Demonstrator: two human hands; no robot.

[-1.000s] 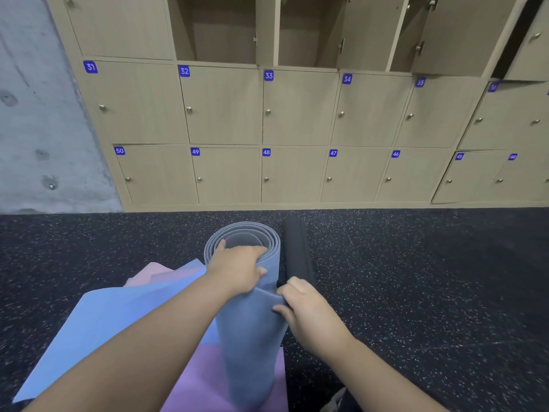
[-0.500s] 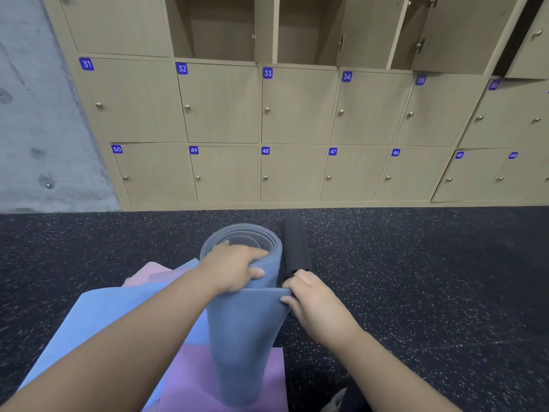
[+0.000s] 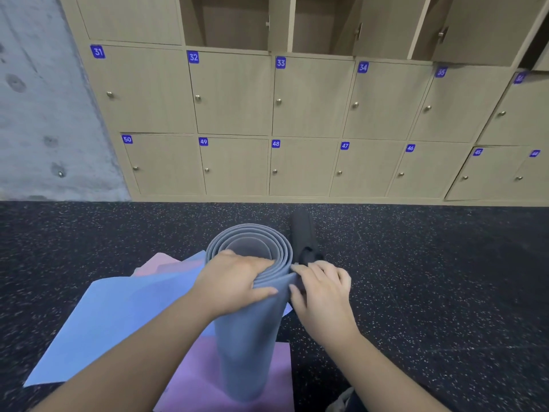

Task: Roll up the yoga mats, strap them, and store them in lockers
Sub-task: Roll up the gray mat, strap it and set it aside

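A grey yoga mat (image 3: pixel 246 337) stands upright as a loose roll on the floor in front of me. My left hand (image 3: pixel 234 281) grips its top rim, thumb across the outer wall. My right hand (image 3: pixel 322 288) pinches the mat's loose outer edge at the right side. A black rolled mat (image 3: pixel 303 230) lies on the floor just behind my right hand. A flat blue mat (image 3: pixel 116 316) and a purple mat (image 3: pixel 196 379) lie under the roll, with a pink one (image 3: pixel 157 263) showing behind.
Wooden lockers (image 3: pixel 309 96) numbered 31 to 50 fill the wall ahead, doors closed; the top row (image 3: pixel 234 22) stands open. A concrete wall (image 3: pixel 38 114) is at the left. Dark speckled rubber floor (image 3: pixel 430 278) stretches to the right.
The roll has been pulled tighter and more upright. My right hand moved up along the loose edge toward the rim. The camera shifted slightly closer.
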